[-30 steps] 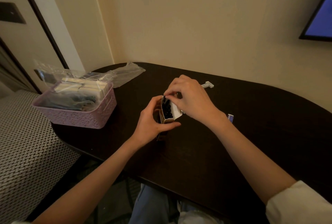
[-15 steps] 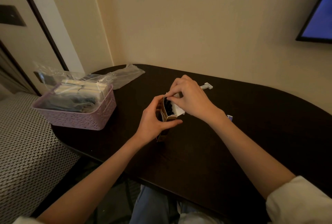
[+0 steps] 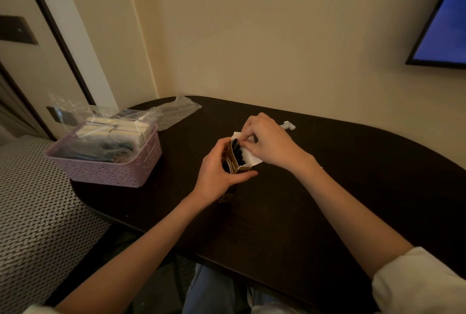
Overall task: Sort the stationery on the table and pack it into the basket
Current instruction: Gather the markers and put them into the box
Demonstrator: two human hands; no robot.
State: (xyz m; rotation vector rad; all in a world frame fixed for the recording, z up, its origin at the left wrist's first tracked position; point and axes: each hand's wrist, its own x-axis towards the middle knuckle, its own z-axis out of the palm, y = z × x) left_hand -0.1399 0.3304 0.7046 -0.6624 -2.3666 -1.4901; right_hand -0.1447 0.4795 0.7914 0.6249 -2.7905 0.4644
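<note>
While the left hand [image 3: 216,175] grips the pen box [image 3: 233,162], the right hand [image 3: 267,143] now pinches its white flap [image 3: 248,157], ready for closing

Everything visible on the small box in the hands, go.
The pen box is a slim gold-brown carton, apparently cardboard, held roughly upright just above the dark table. Its white top flap is open, showing black pen ends packed inside. The left hand grips its body; the right hand pinches at the open mouth.
</note>
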